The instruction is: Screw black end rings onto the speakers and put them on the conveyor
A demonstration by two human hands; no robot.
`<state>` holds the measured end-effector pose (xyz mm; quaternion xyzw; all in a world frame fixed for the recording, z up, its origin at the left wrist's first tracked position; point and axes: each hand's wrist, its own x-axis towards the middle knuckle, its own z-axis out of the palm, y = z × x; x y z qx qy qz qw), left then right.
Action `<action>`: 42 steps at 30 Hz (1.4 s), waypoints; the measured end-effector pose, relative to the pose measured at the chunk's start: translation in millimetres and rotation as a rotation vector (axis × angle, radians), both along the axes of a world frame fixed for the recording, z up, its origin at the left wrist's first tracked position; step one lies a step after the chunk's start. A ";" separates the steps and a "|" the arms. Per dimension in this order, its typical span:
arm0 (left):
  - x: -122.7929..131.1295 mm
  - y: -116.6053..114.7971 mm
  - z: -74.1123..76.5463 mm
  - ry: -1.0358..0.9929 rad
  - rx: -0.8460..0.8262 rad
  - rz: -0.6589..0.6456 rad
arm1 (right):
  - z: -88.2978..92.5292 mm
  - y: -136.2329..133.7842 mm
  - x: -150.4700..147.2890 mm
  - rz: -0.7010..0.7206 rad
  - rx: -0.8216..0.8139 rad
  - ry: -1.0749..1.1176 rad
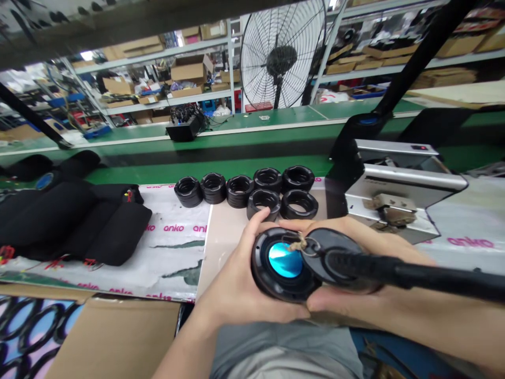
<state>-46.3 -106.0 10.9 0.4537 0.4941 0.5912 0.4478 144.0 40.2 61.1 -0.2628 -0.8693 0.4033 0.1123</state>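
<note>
My left hand is wrapped round a black round speaker unit with a shiny blue centre, thumb over its top edge. My right hand cups a second black round part that overlaps the unit's right side, where a small tan knot or wire end sits at the join. A black rod runs from that part off to the right. Both hands are closed on these parts, held close above my lap.
Several black rubber rings sit in rows just beyond my hands. Black fabric pieces lie at left on printed plastic sheet. A silver metal machine stands at right. Behind runs a green conveyor, a fan and shelves of boxes.
</note>
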 end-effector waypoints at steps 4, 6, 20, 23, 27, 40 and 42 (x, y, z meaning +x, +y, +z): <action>3.9 -2.6 -1.6 -0.068 -0.016 0.008 | 7.1 -13.0 0.3 -0.099 0.000 -0.103; 6.8 -3.2 -4.9 -0.048 0.049 0.037 | 9.5 -15.8 -0.5 -0.152 -0.066 -0.129; 27.1 2.8 -17.3 0.150 0.305 0.351 | 9.8 9.2 -6.1 0.022 -0.270 0.046; 26.6 -1.0 -19.1 0.251 0.247 0.410 | 10.8 21.0 8.3 -0.116 -0.182 0.454; 26.5 -4.1 -19.7 0.316 0.163 0.460 | 2.4 39.5 45.7 -0.420 -0.156 1.003; 59.6 73.3 -3.0 0.365 0.300 0.245 | -59.1 56.3 81.3 -0.463 -0.237 0.905; 65.9 85.3 -0.7 0.318 0.279 0.177 | -52.7 61.0 79.9 -0.396 -0.302 0.927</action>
